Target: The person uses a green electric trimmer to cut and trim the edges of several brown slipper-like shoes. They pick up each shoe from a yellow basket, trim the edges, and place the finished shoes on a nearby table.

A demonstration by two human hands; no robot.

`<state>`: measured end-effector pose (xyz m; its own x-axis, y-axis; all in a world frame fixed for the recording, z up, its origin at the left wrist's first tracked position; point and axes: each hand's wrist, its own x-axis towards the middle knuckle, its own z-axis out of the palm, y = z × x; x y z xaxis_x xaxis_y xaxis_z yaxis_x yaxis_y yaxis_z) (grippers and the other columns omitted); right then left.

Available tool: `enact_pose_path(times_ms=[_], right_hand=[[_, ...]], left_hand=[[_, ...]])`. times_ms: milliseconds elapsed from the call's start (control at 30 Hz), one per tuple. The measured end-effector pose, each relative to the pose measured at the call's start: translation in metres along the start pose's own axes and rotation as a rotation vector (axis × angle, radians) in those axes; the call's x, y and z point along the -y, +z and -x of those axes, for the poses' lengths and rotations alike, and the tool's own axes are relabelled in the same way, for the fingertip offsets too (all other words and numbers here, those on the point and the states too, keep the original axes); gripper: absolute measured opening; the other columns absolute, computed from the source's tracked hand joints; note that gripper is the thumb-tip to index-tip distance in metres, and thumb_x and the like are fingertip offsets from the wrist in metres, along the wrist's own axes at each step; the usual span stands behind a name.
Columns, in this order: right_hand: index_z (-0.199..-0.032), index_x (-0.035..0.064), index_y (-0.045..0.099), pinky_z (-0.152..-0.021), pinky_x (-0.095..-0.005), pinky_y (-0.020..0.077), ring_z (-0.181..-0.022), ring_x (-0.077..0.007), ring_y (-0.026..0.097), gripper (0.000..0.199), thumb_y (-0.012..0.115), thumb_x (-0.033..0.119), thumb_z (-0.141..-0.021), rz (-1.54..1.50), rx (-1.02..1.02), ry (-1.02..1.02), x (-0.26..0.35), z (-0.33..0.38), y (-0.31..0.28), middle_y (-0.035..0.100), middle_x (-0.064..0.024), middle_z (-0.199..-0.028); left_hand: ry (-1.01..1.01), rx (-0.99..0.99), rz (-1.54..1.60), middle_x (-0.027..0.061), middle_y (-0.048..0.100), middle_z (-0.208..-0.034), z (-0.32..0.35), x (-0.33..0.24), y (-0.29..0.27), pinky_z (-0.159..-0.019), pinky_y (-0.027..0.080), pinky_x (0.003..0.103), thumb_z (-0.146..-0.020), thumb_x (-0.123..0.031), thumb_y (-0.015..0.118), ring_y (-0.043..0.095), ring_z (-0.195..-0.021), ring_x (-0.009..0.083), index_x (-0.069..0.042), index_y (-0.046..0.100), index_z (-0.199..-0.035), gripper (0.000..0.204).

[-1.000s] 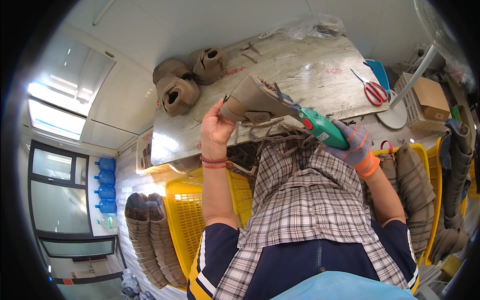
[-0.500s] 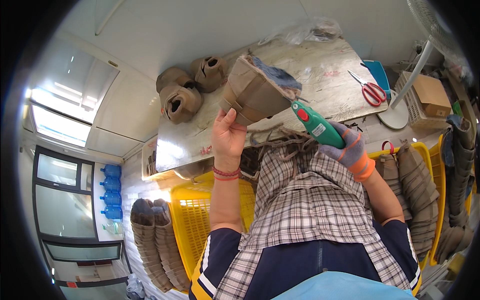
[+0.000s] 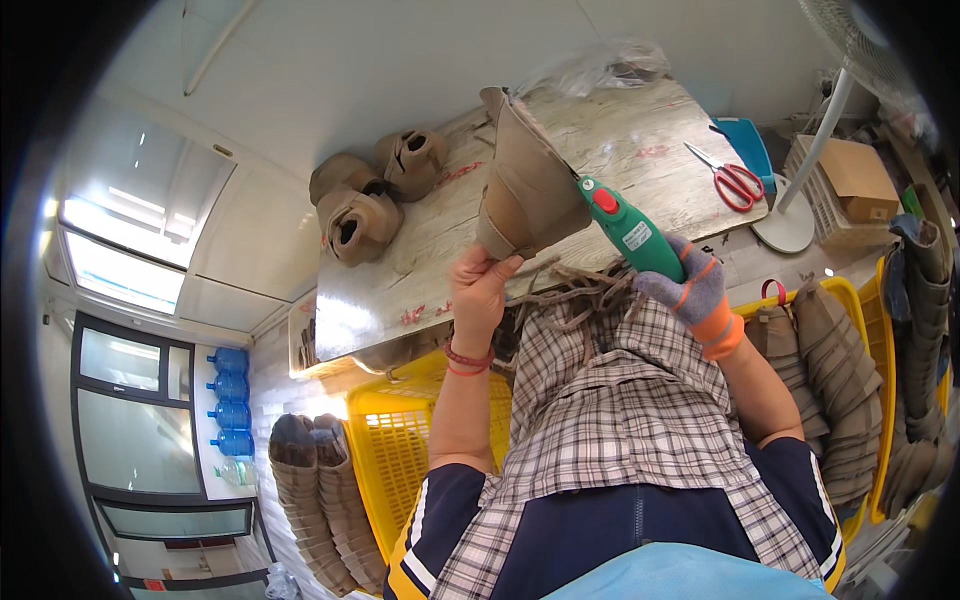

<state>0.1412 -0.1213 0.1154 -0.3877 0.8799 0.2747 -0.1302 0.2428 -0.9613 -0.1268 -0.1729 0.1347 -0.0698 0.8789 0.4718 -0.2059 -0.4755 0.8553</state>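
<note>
The tan boot upper (image 3: 528, 185) now stands higher and more upright above the bench (image 3: 620, 150) than a second ago; the left hand (image 3: 482, 285) grips its lower edge; the gloved right hand (image 3: 690, 290) holds the green rotary tool (image 3: 628, 228), whose tip probably touches the upper's right side.

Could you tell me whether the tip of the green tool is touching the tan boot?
Touching. The head view shows the green tool's tip meeting the tan boot's edge with no gap, the gloved right hand gripping it and the left hand holding the boot.
</note>
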Motion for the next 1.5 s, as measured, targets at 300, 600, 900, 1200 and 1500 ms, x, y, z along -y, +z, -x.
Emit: enact_pose_path(times_ms=[300, 600, 900, 1200, 1500], right_hand=[[-0.115, -0.0041, 0.056, -0.067, -0.0220, 0.0507, -0.075, -0.0080, 0.061, 0.052, 0.076, 0.024, -0.077, 0.023, -0.084, 0.052, 0.001, -0.003, -0.006, 0.067, -0.0064, -0.086], [-0.112, -0.0037, 0.058, -0.057, -0.0214, 0.0467, -0.065, -0.0060, 0.055, 0.049, 0.076, 0.027, -0.078, -0.001, -0.146, 0.119, 0.002, -0.006, -0.013, 0.064, -0.0035, -0.077], [-0.106, -0.0012, 0.061, -0.051, -0.0204, 0.0417, -0.056, -0.0052, 0.052, 0.040, 0.074, 0.026, -0.080, -0.144, -0.207, 0.134, 0.008, -0.015, -0.026, 0.059, -0.0005, -0.072], [-0.110, -0.0004, 0.059, -0.053, -0.0190, 0.0394, -0.060, -0.0037, 0.048, 0.033, 0.068, 0.017, -0.084, 0.030, -0.281, 0.234, -0.027, 0.008, -0.039, 0.058, 0.0014, -0.075], [-0.107, -0.0004, 0.061, -0.056, -0.0202, 0.0403, -0.063, -0.0038, 0.049, 0.031, 0.069, 0.018, -0.083, 0.098, -0.223, 0.226, -0.046, 0.031, -0.039, 0.061, 0.0007, -0.077]], left_hand=[[0.287, 0.259, -1.039, 0.0134, 0.064, -0.106, -0.011, -0.011, 0.013, -0.091, 0.042, 0.035, -0.077, 0.010, 0.056, 0.058, -0.102, 0.0293, 0.001, 0.061, -0.108, 0.033], [0.426, 0.435, -1.342, 0.0114, 0.062, -0.090, -0.001, 0.002, 0.024, -0.098, 0.036, 0.048, -0.062, 0.008, 0.054, 0.055, -0.096, 0.0314, -0.003, 0.063, -0.094, 0.035], [0.339, 0.416, -1.097, 0.0128, 0.063, -0.101, 0.016, 0.009, 0.008, -0.100, 0.037, 0.046, -0.070, 0.009, 0.053, 0.054, -0.107, 0.0326, -0.001, 0.064, -0.098, 0.032], [-0.001, -0.157, 0.626, 0.0122, 0.051, -0.132, 0.056, 0.010, -0.081, -0.108, 0.032, 0.044, -0.085, -0.002, 0.057, 0.047, -0.123, 0.0260, -0.001, 0.047, -0.129, 0.045], [-0.066, -0.431, 0.749, 0.0117, 0.059, -0.101, 0.071, 0.006, -0.080, -0.089, 0.041, 0.040, -0.088, -0.013, 0.059, 0.050, -0.096, 0.0253, 0.003, 0.056, -0.111, 0.028]])
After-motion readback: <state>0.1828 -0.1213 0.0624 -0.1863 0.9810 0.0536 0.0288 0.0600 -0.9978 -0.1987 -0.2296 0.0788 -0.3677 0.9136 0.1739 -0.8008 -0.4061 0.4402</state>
